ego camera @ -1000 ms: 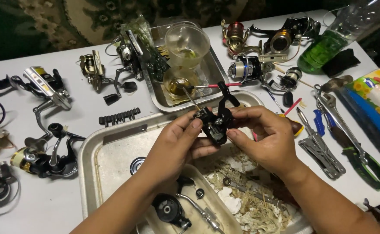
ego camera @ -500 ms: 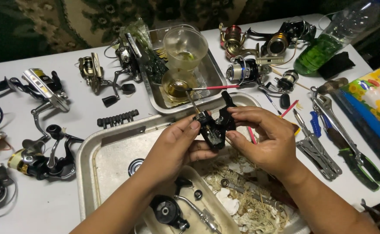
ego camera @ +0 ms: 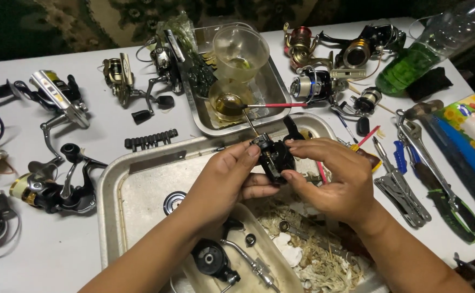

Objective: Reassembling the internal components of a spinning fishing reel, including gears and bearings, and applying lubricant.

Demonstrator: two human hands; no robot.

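Both my hands hold a black fishing reel body (ego camera: 274, 156) above a large metal tray (ego camera: 140, 179). My left hand (ego camera: 224, 182) grips its left side with thumb and fingers. On the right, my right hand (ego camera: 332, 182) wraps around the body, fingers curled over its top. A thin shaft sticks up from the reel body toward the smaller tray. Loose reel parts, a black rotor (ego camera: 210, 259) and a metal handle (ego camera: 248, 265) lie in a cream tub under my left forearm.
A smaller metal tray (ego camera: 273, 87) behind holds a clear cup (ego camera: 241, 51) and a bowl of oil with a red brush (ego camera: 273, 105). Several fishing reels (ego camera: 53, 187) lie around the white table. Pliers and wrenches (ego camera: 411, 179) lie right, a green bottle (ego camera: 416, 59) far right.
My hands and the reel body have shifted slightly; the fingers have adjusted their grip. Otherwise the scene is the same.
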